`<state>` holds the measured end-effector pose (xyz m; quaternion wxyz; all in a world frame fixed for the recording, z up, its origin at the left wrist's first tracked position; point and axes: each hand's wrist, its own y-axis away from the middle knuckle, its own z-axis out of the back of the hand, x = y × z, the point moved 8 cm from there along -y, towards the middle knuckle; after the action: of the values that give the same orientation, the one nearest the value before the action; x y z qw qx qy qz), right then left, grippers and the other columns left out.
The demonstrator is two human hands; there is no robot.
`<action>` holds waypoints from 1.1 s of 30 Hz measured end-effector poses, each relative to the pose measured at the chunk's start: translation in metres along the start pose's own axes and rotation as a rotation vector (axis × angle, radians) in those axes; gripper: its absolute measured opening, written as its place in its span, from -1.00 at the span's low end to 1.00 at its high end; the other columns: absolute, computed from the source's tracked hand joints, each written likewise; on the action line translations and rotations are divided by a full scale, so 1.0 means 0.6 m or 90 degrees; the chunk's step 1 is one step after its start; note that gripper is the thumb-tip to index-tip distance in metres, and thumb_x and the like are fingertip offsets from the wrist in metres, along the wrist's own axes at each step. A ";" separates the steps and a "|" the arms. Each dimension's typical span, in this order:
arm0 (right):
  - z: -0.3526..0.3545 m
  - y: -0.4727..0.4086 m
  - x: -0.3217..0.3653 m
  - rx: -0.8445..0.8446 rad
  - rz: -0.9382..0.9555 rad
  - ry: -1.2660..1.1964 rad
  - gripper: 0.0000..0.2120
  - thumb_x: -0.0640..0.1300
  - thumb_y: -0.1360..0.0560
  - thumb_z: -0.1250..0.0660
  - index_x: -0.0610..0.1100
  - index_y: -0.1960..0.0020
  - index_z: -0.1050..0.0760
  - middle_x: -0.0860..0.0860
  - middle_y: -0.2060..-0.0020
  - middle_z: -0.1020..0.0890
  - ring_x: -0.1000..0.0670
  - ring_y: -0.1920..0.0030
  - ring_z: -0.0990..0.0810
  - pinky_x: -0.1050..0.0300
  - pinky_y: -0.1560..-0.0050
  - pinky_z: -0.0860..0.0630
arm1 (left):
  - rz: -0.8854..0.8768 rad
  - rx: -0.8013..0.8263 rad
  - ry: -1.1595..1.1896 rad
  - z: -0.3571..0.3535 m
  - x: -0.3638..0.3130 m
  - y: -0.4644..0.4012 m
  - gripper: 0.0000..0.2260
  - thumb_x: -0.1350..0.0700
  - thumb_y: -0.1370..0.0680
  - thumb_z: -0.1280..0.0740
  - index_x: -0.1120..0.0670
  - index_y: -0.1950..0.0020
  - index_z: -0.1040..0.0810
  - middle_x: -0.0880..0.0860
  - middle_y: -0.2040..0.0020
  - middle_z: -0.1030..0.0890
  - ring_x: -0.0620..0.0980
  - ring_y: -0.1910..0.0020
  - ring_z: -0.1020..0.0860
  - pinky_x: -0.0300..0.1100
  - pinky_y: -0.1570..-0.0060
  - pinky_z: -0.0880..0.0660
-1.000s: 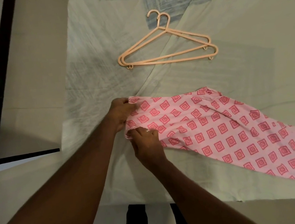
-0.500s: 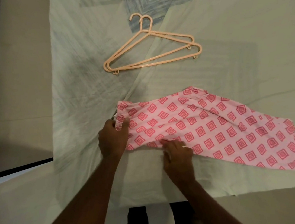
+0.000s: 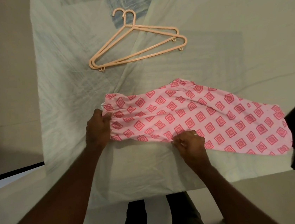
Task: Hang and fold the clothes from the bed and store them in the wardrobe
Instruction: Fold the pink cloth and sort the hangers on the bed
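Both hands (image 3: 97, 130) at garment (image 3: 198, 117) edges

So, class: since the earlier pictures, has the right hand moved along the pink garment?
Yes. The right hand has slid along the pink garment's near edge, away from the left hand holding the waistband end.
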<state>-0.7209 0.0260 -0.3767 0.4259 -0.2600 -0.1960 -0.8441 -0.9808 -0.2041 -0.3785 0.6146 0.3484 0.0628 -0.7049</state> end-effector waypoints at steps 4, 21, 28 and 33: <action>0.028 0.010 -0.013 -0.027 0.049 -0.038 -0.82 -0.01 -0.53 -0.41 -0.10 0.05 -0.70 0.00 0.06 -0.72 -0.09 0.06 -0.65 -0.19 0.10 -0.53 | 0.011 0.014 -0.007 -0.013 0.010 -0.002 -0.73 0.01 -0.67 -0.27 0.23 -0.09 -0.48 0.30 -0.06 -0.60 0.33 -0.06 -0.56 0.06 0.06 -0.42; -0.032 -0.034 0.154 0.009 0.071 -0.135 -0.78 0.04 -0.55 -0.44 -0.08 -0.09 -0.58 0.04 -0.02 -0.63 0.04 0.02 -0.60 -0.07 0.05 -0.57 | 0.050 0.056 0.176 0.031 0.036 -0.012 -0.52 -0.17 -0.38 -0.42 0.13 -0.16 -0.60 0.15 -0.10 -0.68 0.17 -0.07 -0.65 0.19 -0.09 -0.60; -0.077 -0.067 0.264 0.101 0.021 -0.163 -0.59 0.17 -0.56 -0.37 -0.04 -0.30 -0.53 0.05 -0.21 -0.62 0.03 -0.02 -0.64 -0.02 -0.06 -0.61 | 0.034 -0.025 0.213 0.160 0.081 -0.019 -0.68 -0.01 -0.43 -0.46 0.04 -0.14 -0.60 0.10 -0.04 -0.68 0.18 -0.06 -0.65 0.14 -0.07 -0.61; -0.104 -0.085 0.318 0.134 -0.106 -0.265 -0.50 0.33 -0.51 -0.33 0.00 -0.28 -0.50 0.04 -0.14 -0.65 0.01 0.00 -0.67 -0.09 -0.06 -0.65 | -0.083 0.140 0.275 0.163 0.027 0.016 -0.60 0.30 -0.48 -0.51 -0.05 -0.23 -0.59 -0.12 0.02 -0.73 -0.08 0.03 -0.70 -0.21 0.09 -0.64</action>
<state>-0.8756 -0.0975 -0.3160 0.3300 -0.3658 -0.3870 -0.7794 -1.0125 -0.2706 -0.3111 0.4985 0.5511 0.1379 -0.6548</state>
